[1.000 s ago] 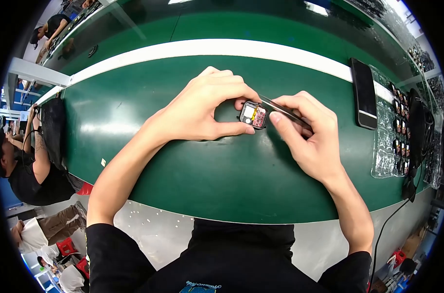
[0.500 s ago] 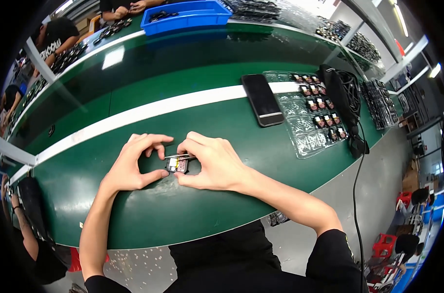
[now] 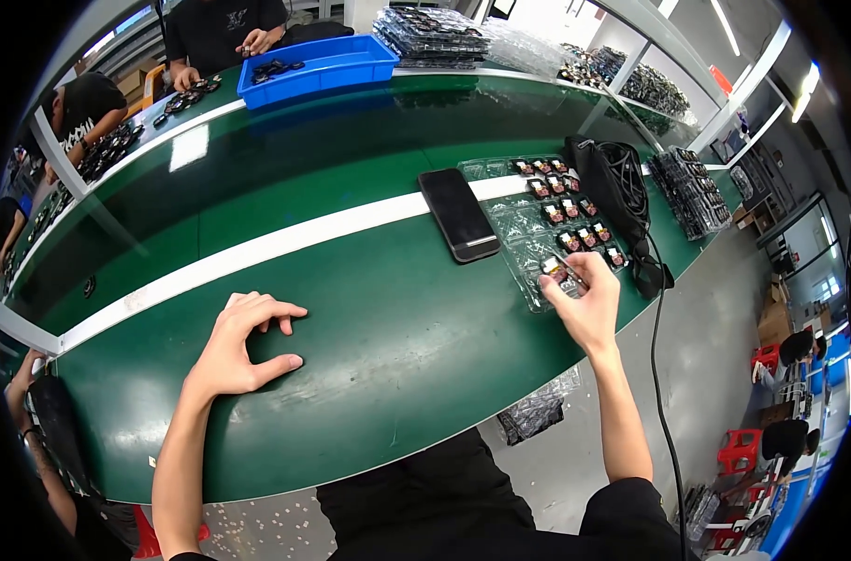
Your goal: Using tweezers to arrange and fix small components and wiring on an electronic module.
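Note:
My left hand (image 3: 243, 346) rests at the left of the green table, thumb and fingers apart with nothing between them. Over at the right, my right hand (image 3: 589, 304) is at the near end of a clear plastic tray (image 3: 524, 248). Its thumb and forefinger close on a small electronic module (image 3: 554, 270), black with a whitish-yellow top. A thin metal tool, like tweezers, shows faintly along the fingers. Several similar modules (image 3: 569, 209) sit in rows in the right part of the tray. Whether the held module touches the tray, I cannot tell.
A black phone (image 3: 458, 215) lies left of the tray. Right of the tray lie a black bag (image 3: 603, 178) and a cable (image 3: 664, 374) hanging past the table edge. Beyond stand a blue bin (image 3: 318, 70), stacked trays (image 3: 430, 37) and a person's hands (image 3: 257, 42).
My right hand has carried the module from beside my left hand, rightward to the tray. The left hand stays in nearly the same place, no longer next to the module. The view has shifted.

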A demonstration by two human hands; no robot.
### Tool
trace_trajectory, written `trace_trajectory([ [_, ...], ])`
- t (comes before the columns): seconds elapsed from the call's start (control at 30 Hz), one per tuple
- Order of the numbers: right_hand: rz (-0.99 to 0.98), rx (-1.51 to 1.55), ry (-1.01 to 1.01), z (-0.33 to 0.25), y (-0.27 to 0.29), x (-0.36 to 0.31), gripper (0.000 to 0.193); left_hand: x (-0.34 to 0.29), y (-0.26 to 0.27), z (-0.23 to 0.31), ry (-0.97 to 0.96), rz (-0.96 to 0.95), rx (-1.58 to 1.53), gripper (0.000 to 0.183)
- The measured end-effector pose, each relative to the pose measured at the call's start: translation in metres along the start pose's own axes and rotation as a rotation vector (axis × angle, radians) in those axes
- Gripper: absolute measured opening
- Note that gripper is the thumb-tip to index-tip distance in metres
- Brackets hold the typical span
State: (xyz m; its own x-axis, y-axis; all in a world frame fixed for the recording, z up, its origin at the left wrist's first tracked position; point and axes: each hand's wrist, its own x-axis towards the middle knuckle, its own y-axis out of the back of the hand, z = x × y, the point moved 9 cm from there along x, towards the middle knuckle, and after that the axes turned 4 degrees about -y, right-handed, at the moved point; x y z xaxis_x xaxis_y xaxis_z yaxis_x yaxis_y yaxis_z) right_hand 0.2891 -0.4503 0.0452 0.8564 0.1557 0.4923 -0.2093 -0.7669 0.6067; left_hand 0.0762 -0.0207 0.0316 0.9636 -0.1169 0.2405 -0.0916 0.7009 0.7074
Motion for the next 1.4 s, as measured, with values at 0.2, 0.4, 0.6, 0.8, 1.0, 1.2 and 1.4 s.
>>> trace_trajectory([
  [0.2, 0.136, -0.106, -0.109, 0.063, 0.033, 0.003, 0.038, 0.002, -0.002, -0.001, -0.008, -0.018, -0.024, 0.054],
  [0.4, 0.088, 0.131, -0.153, 0.07, 0.003, 0.001, 0.035, -0.015, 0.006, -0.01, 0.017, -0.007, 0.041, 0.047],
  [0.6, 0.101, 0.151, -0.096, 0.097, 0.031, -0.005, 0.017, -0.002, -0.004, 0.002, -0.113, -0.006, 0.001, 0.042],
  [0.8, -0.215, 0.31, -0.006, -0.048, -0.059, -0.015, 0.014, -0.015, 0.004, -0.005, -0.063, 0.06, 0.025, 0.033],
  [1.0, -0.574, 0.42, 0.401, -0.208, -0.157, -0.056, 0.018, -0.025, 0.056, -0.046, 0.055, 0.382, 0.14, 0.024],
  [1.2, -0.634, 0.363, 0.551, -0.224, -0.2, -0.069, 0.016, -0.112, 0.193, -0.185, 0.589, 0.537, 0.814, 0.058],
  [1.4, -0.713, 0.421, 0.394, -0.213, -0.207, -0.065, 0.012, -0.161, 0.252, -0.25, 0.833, 0.485, 0.752, 0.04],
])
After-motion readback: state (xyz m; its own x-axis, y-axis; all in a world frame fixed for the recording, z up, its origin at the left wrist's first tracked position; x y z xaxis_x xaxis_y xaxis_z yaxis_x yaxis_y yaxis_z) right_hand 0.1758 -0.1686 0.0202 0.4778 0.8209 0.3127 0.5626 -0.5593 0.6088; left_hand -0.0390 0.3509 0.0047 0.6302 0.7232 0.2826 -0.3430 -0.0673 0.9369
